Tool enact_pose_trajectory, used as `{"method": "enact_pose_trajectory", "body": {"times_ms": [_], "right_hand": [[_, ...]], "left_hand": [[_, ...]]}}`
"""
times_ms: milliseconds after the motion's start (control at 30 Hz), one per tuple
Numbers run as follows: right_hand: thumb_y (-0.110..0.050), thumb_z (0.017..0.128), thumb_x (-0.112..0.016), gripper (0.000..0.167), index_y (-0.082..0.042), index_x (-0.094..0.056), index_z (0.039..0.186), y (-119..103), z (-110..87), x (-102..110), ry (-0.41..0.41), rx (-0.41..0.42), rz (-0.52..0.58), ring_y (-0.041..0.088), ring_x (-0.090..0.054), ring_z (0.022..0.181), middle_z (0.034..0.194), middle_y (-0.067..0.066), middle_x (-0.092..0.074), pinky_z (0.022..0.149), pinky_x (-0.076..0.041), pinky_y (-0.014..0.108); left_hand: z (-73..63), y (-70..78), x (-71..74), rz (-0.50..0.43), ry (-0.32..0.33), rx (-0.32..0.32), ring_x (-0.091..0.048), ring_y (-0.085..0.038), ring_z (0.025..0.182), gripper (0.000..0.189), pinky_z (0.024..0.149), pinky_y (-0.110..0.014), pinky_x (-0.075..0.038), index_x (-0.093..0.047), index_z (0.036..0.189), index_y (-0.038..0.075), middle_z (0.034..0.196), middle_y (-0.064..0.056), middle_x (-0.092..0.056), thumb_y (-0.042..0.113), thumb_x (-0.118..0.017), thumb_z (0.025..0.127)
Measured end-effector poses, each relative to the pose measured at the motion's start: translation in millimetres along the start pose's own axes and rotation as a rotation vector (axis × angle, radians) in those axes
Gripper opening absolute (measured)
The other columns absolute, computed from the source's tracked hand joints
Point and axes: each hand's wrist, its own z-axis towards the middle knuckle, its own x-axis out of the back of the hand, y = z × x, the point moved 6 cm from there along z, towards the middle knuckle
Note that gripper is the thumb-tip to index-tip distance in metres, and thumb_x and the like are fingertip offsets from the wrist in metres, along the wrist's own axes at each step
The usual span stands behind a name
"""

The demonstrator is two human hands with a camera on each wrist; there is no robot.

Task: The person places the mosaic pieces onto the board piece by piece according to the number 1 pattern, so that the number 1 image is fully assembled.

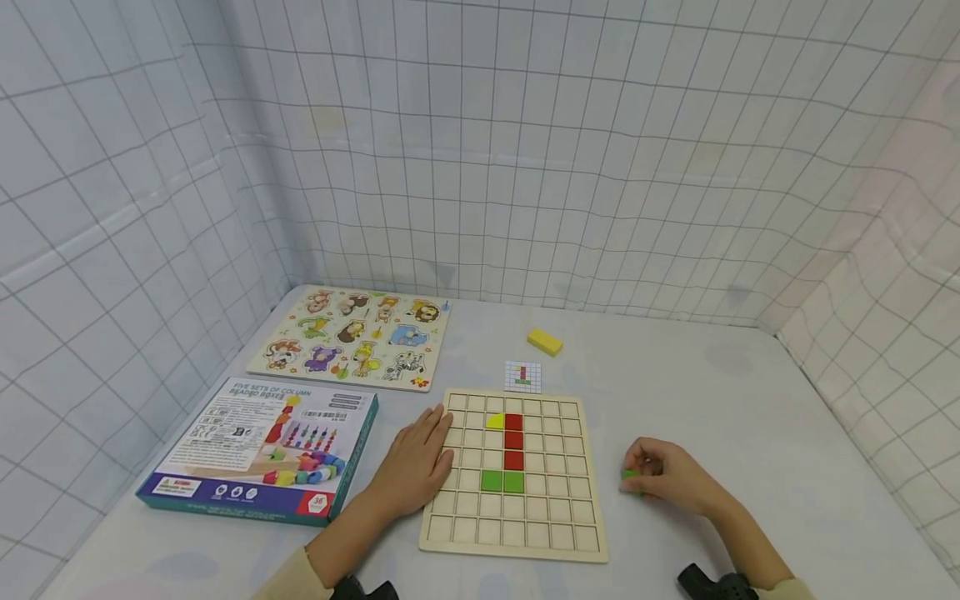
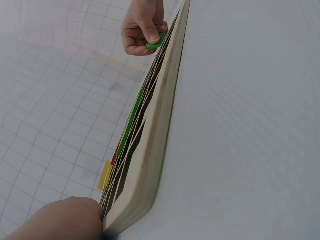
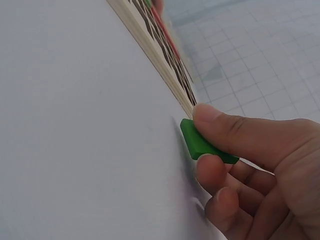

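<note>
A wooden grid board (image 1: 465, 529) lies flat in the middle of the table. Three red squares (image 1: 513, 440) form a column in its cells, with a yellow piece with a slanted edge (image 1: 496, 422) left of the top one. Two green squares (image 1: 491, 481) sit side by side below the reds. My left hand (image 1: 412, 462) rests along the board's left edge, fingers extended. Right of the board, my right hand (image 1: 667, 477) pinches a green tile (image 3: 202, 142) between thumb and fingers, just over the table. Part of the tile is hidden by the thumb.
Behind the board lies a small pattern card (image 1: 533, 377), and beyond it a yellow block (image 1: 544, 342). On the left are a boxed bead set (image 1: 255, 450) and an animal puzzle board (image 1: 345, 337). Grid-patterned cloth walls (image 1: 525, 167) surround the table.
</note>
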Motion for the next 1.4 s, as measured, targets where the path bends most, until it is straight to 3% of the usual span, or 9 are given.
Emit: {"method": "enact_pose_trajectory", "body": {"times_ms": [233, 467, 667, 1400], "right_hand": [[-0.012, 0.082, -0.078, 0.027, 0.002, -0.058, 0.093, -4.0, 3.3, -5.4, -0.030, 0.027, 0.070, 0.007, -0.049, 0.054, 0.076, 0.006, -0.058, 0.051, -0.049, 0.024], [-0.010, 0.083, -0.077, 0.026, 0.003, -0.057, 0.094, -11.9, 9.5, -12.7, -0.053, 0.058, 0.115, 0.008, -0.050, 0.053, 0.074, 0.006, -0.059, 0.051, -0.049, 0.025], [-0.011, 0.084, -0.076, 0.025, 0.003, -0.058, 0.094, -18.0, 14.0, -18.7, -0.074, 0.074, 0.126, 0.011, -0.055, 0.055, 0.071, 0.005, -0.060, 0.051, -0.050, 0.027], [-0.008, 0.083, -0.076, 0.024, 0.003, -0.057, 0.094, -37.4, 29.9, -38.9, -0.118, 0.094, 0.156, 0.010, -0.053, 0.054, 0.068, 0.002, -0.059, 0.050, -0.047, 0.023]], "left_hand": [[-1.3, 1.8, 2.2, -0.016, 0.035, -0.026, -0.032, -0.040, 0.139, 0.052, 0.107, -0.058, -0.028, -0.042, 0.143, -0.007, 0.149, -0.024, -0.037, 0.020, -0.049, 0.098], [-0.6, 1.3, 1.4, -0.016, 0.006, 0.000, -0.028, -0.037, 0.142, 0.053, 0.109, -0.057, -0.025, -0.040, 0.145, -0.005, 0.152, -0.023, -0.035, 0.021, -0.047, 0.100], [0.2, 1.0, 0.5, -0.016, 0.011, 0.006, -0.028, -0.036, 0.142, 0.052, 0.109, -0.056, -0.025, -0.041, 0.144, -0.005, 0.152, -0.022, -0.035, 0.020, -0.048, 0.099], [-0.1, 1.5, 1.4, -0.011, 0.010, 0.008, -0.028, -0.036, 0.142, 0.052, 0.109, -0.056, -0.025, -0.041, 0.145, -0.005, 0.152, -0.021, -0.035, 0.020, -0.048, 0.099]]}}
